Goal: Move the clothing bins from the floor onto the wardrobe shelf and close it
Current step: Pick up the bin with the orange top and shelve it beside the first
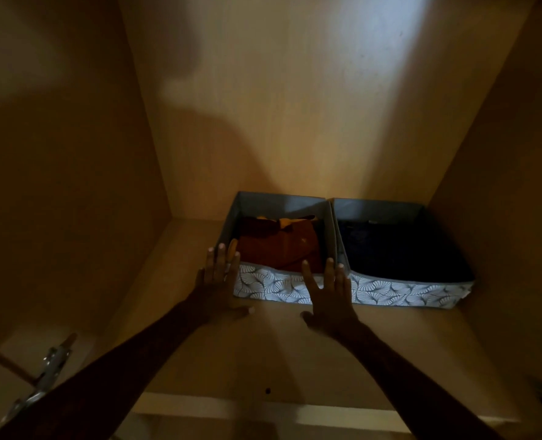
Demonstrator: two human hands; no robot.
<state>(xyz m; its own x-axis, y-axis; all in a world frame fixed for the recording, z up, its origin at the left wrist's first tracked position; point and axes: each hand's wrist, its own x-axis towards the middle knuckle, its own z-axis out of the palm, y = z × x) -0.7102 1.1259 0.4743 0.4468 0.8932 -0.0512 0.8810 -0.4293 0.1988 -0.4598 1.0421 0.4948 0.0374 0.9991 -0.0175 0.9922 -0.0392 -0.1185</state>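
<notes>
Left bin (279, 265): fabric bin with a leaf-print front and grey walls, on the wardrobe shelf (263, 344), holding folded rust-brown and yellow clothing (282, 246); its far wall stands near the back panel (295, 106).
Right bin (403, 258): matching bin touching the left bin's right wall, filled with dark clothing; it sits close to the wardrobe's right side wall.
Left hand (215, 281): open, fingers spread and flat against the near left corner of the left bin, fingertips reaching over the rim; it grips nothing.
Right hand (330, 296): open, palm against the front panel near the seam between the two bins, fingers over the rim; also gripping nothing.
Step in hand: probably pushing the left bin back and squaring it beside its neighbour.
Doing it well: press evenly with both palms low on the front panel so the soft wall does not fold inward; keep the push straight toward the back so the bin slides along the right bin instead of skewing; stop when the two fronts line up.
Progress: both bins are on the shelf, so closing the wardrobe seems to be what is left.
Hinge (46, 376): metal hardware at the near left, dim; the door itself is out of view.
Light: dark overall, one bright patch on the back panel.
</notes>
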